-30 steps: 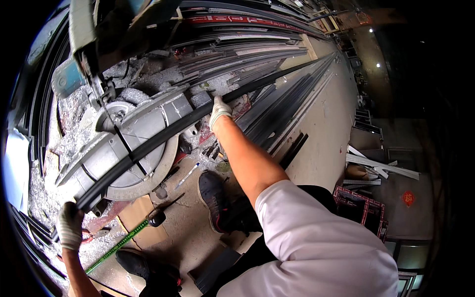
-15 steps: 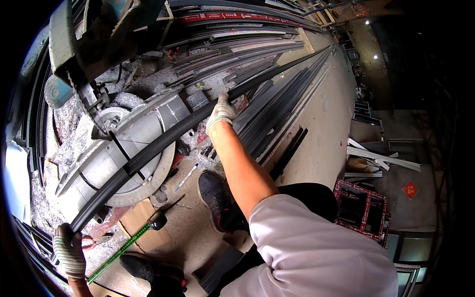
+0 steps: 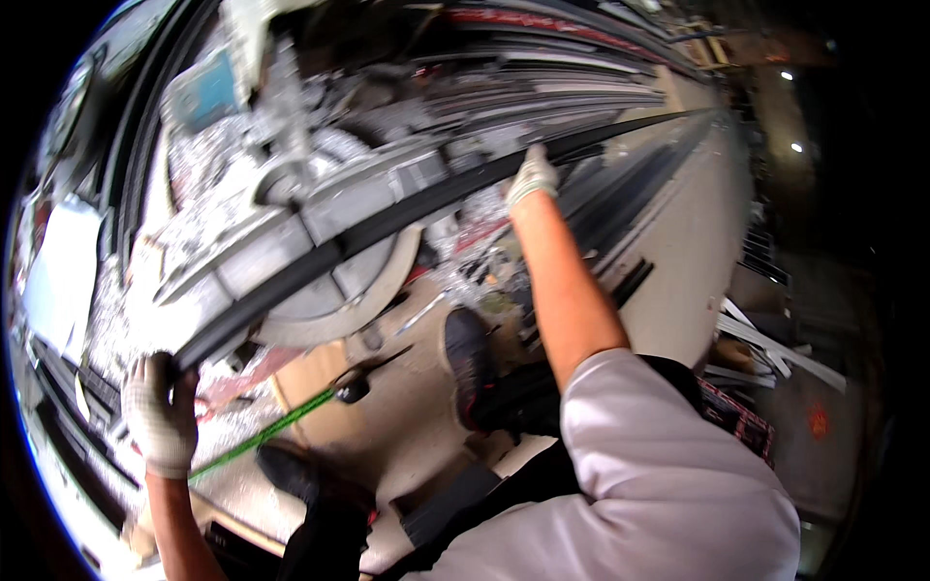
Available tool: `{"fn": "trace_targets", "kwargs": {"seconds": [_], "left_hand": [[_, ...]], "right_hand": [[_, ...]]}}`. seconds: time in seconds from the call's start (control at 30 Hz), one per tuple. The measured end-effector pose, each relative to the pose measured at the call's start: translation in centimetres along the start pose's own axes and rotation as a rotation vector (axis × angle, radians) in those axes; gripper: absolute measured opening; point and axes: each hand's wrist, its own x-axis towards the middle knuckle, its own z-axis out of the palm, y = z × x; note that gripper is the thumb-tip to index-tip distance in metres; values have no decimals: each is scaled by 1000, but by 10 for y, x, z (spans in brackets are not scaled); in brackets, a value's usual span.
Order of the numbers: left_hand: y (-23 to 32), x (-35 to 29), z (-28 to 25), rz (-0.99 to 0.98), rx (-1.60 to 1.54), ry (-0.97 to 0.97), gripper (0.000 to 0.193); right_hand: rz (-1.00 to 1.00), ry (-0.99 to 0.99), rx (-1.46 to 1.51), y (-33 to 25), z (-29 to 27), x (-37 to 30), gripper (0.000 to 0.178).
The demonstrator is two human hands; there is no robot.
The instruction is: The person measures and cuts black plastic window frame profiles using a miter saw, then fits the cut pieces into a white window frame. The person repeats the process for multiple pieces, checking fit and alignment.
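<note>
A long dark profile bar (image 3: 417,205) lies slantwise across the grey bed of a mitre saw (image 3: 358,208). My left hand (image 3: 160,418), in a pale knitted glove, is closed round the bar's near left end. Farther along, beyond the saw bed, my right hand (image 3: 533,179) grips the same bar, thumb on top; its glove is pale too. The saw's upper part, with a teal piece (image 3: 205,92), is smeared by motion. Just below the saw bed lie a thin white pen-like stick (image 3: 421,315) and a green strip (image 3: 281,424) leading to a dark rounded object (image 3: 351,389).
Silvery shavings cover the floor round the saw. Many long dark profiles (image 3: 639,208) lie at the far right, others (image 3: 572,85) at the back. White offcuts (image 3: 775,344) and a red-and-black frame (image 3: 741,416) are on the right. My shoes (image 3: 468,358) stand close to the saw.
The view has swung, so the scene sits farther right and is blurred. Both hands appear higher in the picture, still on the bar. Whether the bar slid along the saw I cannot tell.
</note>
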Motion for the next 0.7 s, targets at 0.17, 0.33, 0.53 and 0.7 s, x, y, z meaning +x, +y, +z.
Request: {"fn": "trace_targets", "kwargs": {"seconds": [0.17,0.33,0.53,0.7], "left_hand": [[-29,25,24,-73,-114,-20,24],[-62,39,47,-137,-134,-86,26],[-76,49,54,-230,-166,-174,31],[-91,52,63,-205,-269,-152,37]], "right_hand": [[18,-117,-35,-1,7,-19,46],[-755,17,-1087,-8,7,-31,38],[-1582,-612,-947,13,41,-145,36],[-1638,-1034,-1106,64,68,-215,41]]}}
